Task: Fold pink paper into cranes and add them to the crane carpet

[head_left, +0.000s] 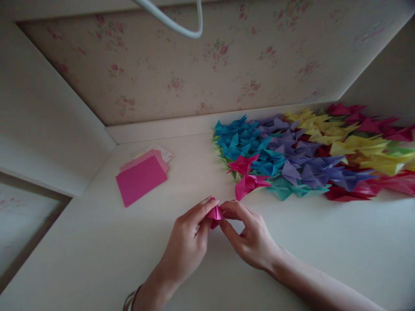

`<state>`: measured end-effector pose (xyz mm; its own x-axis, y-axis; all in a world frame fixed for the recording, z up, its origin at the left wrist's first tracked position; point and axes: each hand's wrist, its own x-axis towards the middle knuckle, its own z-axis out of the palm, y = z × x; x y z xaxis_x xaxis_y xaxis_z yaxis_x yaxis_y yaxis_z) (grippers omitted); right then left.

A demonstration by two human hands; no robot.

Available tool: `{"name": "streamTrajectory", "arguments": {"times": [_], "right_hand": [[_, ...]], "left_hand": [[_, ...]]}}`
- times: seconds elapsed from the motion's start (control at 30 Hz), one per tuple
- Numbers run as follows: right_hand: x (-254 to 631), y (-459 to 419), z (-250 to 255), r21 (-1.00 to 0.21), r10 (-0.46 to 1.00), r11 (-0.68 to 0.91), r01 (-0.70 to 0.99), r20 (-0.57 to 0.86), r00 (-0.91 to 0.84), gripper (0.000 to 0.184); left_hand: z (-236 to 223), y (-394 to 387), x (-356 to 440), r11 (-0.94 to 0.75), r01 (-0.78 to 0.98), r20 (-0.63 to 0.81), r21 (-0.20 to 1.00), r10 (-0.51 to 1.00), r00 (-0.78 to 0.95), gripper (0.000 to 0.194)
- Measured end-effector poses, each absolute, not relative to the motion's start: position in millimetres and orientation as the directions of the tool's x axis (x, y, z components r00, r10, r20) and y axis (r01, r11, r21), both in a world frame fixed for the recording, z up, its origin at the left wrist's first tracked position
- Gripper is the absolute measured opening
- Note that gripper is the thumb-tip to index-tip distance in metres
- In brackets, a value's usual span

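Note:
Between my two hands is a small folded pink origami paper (215, 213), held just above the white tabletop. My left hand (189, 235) pinches it from the left, thumb and fingers closed on it. From the right, my right hand (251, 235) grips its edge between thumb and forefinger. Part of the paper is hidden behind the fingers. Just beyond my right hand lie two finished pink paper cranes (249, 183), at the near left edge of a large group of folded cranes.
Rows of blue cranes (240, 138), purple cranes (301, 160), yellow cranes (366, 147) and red ones spread along the back right. A stack of pink paper sheets (142, 180) lies at the left. A white cable (175, 25) hangs before the flowered wall (194, 73).

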<state>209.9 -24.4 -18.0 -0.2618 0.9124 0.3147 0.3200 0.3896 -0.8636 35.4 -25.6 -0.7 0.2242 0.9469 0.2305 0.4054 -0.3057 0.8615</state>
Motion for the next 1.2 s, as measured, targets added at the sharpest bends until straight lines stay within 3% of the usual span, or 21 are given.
{"name": "streamTrajectory", "arguments": {"times": [0.13,0.27,0.43,0.67,1.0,1.2], "right_hand": [[214,-22,-19,-0.811,0.890,0.454,0.370,0.394,-0.229,0.037],[214,-19,-19,-0.781,0.869,0.495,0.380,0.446,-0.214,0.045],[214,-19,-19,-0.728,0.810,0.586,0.356,0.533,-0.244,0.042],[214,-20,-18,-0.673,0.721,0.687,0.274,0.584,-0.373,0.049],[215,-21,-19,-0.611,0.712,0.698,0.373,0.645,-0.278,0.037],[212,-22,-23,-0.629,0.745,0.665,0.403,0.595,-0.300,0.043]], "left_hand": [[9,-27,35,-0.052,0.147,0.011,0.988,0.963,0.268,0.037],[18,-29,38,0.169,-0.070,-0.127,0.983,0.907,0.401,0.043],[15,-28,39,0.150,-0.093,-0.121,0.984,0.956,0.268,0.014],[6,-23,38,0.299,-0.254,-0.280,0.920,0.954,0.109,0.025],[9,-23,41,0.365,-0.220,-0.301,0.905,0.913,0.277,0.021],[5,-22,40,0.429,-0.348,-0.398,0.833,0.903,0.161,0.022]]}}
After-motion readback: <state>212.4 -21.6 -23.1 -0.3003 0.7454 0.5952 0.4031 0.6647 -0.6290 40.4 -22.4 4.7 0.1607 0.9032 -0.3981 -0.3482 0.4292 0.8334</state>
